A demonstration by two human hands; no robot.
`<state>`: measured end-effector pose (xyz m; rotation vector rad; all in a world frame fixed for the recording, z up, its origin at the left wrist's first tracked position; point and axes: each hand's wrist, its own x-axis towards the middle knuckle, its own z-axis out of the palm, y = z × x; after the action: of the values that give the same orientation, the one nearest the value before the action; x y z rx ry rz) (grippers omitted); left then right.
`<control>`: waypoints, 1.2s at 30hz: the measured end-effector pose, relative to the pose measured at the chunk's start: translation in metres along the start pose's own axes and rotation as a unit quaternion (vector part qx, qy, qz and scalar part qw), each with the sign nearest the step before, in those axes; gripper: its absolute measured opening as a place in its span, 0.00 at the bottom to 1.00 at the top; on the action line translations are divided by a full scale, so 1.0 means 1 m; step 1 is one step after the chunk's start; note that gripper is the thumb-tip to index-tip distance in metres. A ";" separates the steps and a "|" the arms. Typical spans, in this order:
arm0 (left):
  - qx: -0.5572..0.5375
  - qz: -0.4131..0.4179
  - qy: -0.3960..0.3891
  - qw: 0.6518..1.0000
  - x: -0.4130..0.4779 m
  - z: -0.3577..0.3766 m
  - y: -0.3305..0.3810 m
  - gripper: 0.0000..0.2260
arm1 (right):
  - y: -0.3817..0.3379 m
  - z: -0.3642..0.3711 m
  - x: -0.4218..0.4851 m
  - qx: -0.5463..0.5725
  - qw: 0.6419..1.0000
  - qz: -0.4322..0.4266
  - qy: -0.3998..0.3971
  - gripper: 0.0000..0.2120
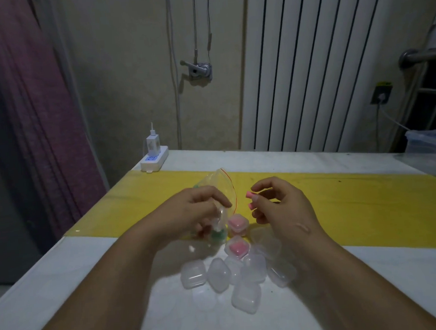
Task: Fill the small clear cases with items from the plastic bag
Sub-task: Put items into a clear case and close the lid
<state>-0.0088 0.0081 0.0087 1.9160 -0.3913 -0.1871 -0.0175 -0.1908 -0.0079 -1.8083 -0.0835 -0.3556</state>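
**Q:** Item one, the bag?

**A:** Bag (222, 187), clear, red zip line; my left hand (194, 212) clutched it by the middle, fingers curled round the plastic; it stood above the table (65, 276), mouth uppermost and tipped to the right, toward the other hand, I judge so that pieces could be drawn out; long axis steep, leaning away from me; green pieces (217, 235) lay in its lower end, below my hand.

**Q:** Item two, the right hand?

**A:** Right hand (278, 204), raised just right of the bag's mouth, apart from it; it pinched two pink pieces (250, 195) at the fingertips, one above the other; each looked short and stubby, ends pointing left toward the bag; which fingers held the lower one I could not tell.

**Q:** The cases?

**A:** Two filled cases (237, 223), pink inside, lids down, set between my hands; empty cases (244, 273), a loose cluster nearer me, some touching, tilted every way; kept close, I judge, for quick reach.

**Q:** Progress?

**A:** Early, by my reckoning; most cases showed nothing inside.

**Q:** Remainder?

**A:** Yellow strip (341, 203) across the table; power strip (154, 159) at the far left corner.
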 end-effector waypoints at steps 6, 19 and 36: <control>-0.233 0.011 -0.039 0.972 0.005 0.003 -0.007 0.15 | -0.001 0.001 -0.002 0.003 1.000 0.016 -0.015 0.11; -0.308 0.062 -0.022 0.949 0.011 0.007 -0.017 0.21 | -0.005 0.003 -0.004 -0.046 0.998 0.010 -0.046 0.05; -0.044 0.086 0.127 0.987 0.013 0.021 -0.012 0.18 | -0.011 0.007 -0.012 0.034 0.995 0.050 -0.085 0.08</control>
<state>-0.0015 -0.0106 -0.0095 1.7825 -0.3678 0.1518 -0.0304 -0.1796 -0.0028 -1.7647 -0.1226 -0.1253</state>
